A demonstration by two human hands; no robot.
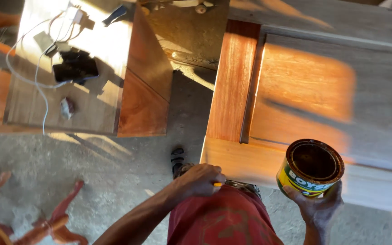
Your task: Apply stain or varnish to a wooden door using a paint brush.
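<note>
Two hands show: the right hand (316,206) cups an open paint can (311,169) from below, its contents dark and hard to read. Clenched at the waist, the left hand (201,179) grips something yellow, mostly hidden. Just beyond both lies a wooden door (296,95), cut off by the frame; bare concrete floor (91,168) opens leftward.

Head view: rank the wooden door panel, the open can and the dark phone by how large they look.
1. Wooden door panel, largest by far.
2. Open can, held in the right hand.
3. Dark phone on the wooden table; it lies farther from the camera, so this rank is unsure.
</note>
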